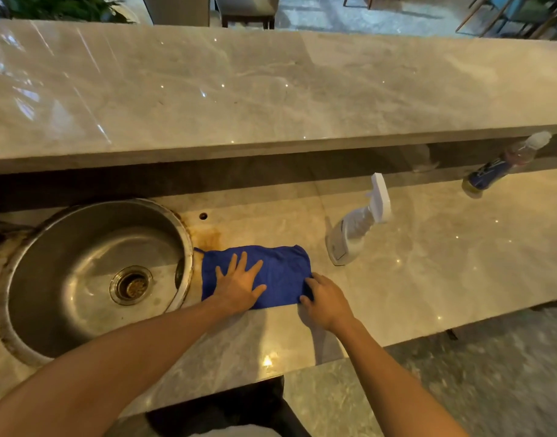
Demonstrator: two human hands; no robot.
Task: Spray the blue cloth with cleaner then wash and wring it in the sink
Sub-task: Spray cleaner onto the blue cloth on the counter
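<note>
A blue cloth (283, 272) lies flat on the marble counter just right of the round steel sink (81, 247). My left hand (239, 285) presses flat on the cloth's left part, fingers spread. At the cloth's near right corner my right hand (324, 298) has its fingers curled on the edge of the fabric. A white spray bottle (354, 231) stands right of the cloth, apart from both hands, its nozzle towards the back.
A blue-labelled bottle (491, 171) stands at the far right under the raised marble ledge (271, 146). Rust stains and a small hole (203, 216) mark the counter behind the cloth. The counter's front edge (302, 370) runs close below my arms.
</note>
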